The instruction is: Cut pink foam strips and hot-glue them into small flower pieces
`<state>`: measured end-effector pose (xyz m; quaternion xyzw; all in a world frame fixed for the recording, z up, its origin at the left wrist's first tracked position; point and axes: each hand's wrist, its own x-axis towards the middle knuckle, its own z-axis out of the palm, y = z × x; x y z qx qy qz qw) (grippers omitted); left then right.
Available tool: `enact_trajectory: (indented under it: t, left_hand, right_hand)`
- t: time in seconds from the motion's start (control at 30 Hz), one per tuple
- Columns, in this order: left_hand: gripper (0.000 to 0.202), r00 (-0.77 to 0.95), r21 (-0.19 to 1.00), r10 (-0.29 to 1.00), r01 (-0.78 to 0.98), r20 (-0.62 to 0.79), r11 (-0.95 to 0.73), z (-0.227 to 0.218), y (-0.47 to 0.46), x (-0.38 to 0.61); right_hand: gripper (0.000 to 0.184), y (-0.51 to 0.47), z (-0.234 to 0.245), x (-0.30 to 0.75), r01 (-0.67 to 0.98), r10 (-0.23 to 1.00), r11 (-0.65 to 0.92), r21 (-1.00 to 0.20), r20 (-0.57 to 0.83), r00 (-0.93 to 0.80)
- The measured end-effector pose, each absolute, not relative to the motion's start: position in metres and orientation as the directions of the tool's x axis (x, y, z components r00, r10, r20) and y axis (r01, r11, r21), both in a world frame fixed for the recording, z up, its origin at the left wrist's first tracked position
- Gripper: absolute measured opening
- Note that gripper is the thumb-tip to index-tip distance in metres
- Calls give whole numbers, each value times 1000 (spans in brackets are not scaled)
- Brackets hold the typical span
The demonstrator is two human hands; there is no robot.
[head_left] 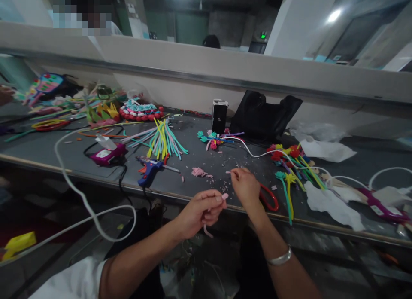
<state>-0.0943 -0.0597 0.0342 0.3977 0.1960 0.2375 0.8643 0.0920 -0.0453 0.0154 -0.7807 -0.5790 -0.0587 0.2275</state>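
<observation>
My left hand point(209, 206) is closed in a pinch on a pink pipe cleaner point(208, 231). One end of it shows at the thumb tip, and its tail hangs below the fingers. To the right, my right hand point(245, 185) reaches over the table edge, its fingertips pinched on a short pink pipe cleaner piece point(228, 172). A red loop handle point(272, 199), like that of scissors, lies beside the right wrist; the rest is hidden by the hand. Ahead of my hands sits a small pile of pink cut pieces point(199, 172), with tiny bits scattered around.
A blue glue gun point(150, 172) and a purple device point(109, 155) lie left, near a bundle of pipe cleaners point(164, 138). A phone point(219, 118) stands at the back by a black bag point(264, 116). Pipe cleaner flowers point(289, 176) and a white cable point(254, 155) lie right.
</observation>
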Motion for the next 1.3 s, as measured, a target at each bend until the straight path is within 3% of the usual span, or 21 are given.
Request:
enact_trajectory:
  t: [0.33, 0.43, 0.53, 0.7, 0.87, 1.1, 1.3]
  left_hand:
    - [16, 776, 747, 613, -316, -151, 585, 30, -52, -110]
    - [15, 803, 717, 586, -347, -106, 604, 33, -56, -112]
    - [14, 841, 690, 539, -361, -51, 628, 34, -61, -113]
    - [11, 871, 631, 490, -394, 24, 669, 32, -65, -116]
    - [15, 900, 667, 429, -364, 74, 650, 29, -64, -126]
    - [21, 925, 717, 379, -263, -1, 645, 29, -68, -128]
    - [23, 926, 727, 377, -243, -24, 643, 30, -67, -127]
  right_hand:
    - [17, -38, 18, 110, 923, 894, -170, -345, 340, 291]
    - [28, -26, 30, 90, 902, 895, -19, -430, 394, 207]
    - [22, -3, 39, 48, 830, 921, 203, -520, 388, 17]
    - [21, 41, 40, -28, 808, 930, 309, -502, 337, -146]
    - [30, 72, 40, -75, 846, 943, 309, -433, 255, -214]
    - [30, 86, 27, -100, 889, 944, 326, -321, 158, -289]
    - [28, 83, 25, -100, 862, 934, 350, -366, 203, -293]
